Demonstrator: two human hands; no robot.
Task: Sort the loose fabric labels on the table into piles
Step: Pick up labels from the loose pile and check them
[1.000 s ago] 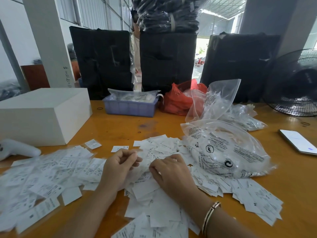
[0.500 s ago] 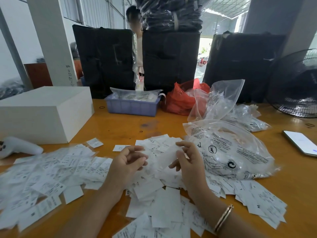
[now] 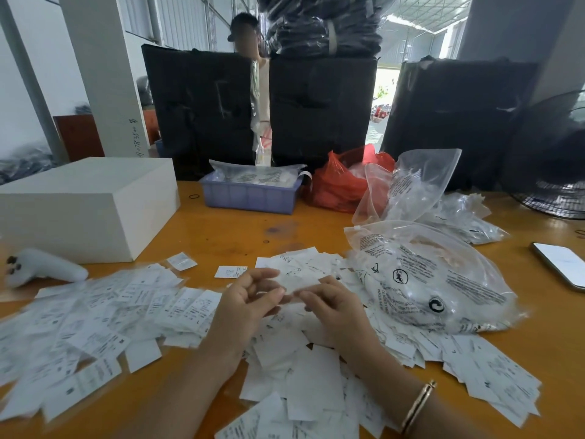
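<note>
2 hands above label heap (image 3: 294, 369), left hand (image 3: 245, 307) and right hand (image 3: 332, 307) pinching 1 label (image 3: 299, 284) between them, table (image 3: 221, 229) beneath.

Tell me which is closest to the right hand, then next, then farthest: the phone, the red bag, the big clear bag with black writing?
From the right hand, in the head view:
1. Clear bag: just to its right, nearly beside the fingers.
2. Red bag: behind it, at the table's back.
3. Phone: far right, by the table's edge.
</note>
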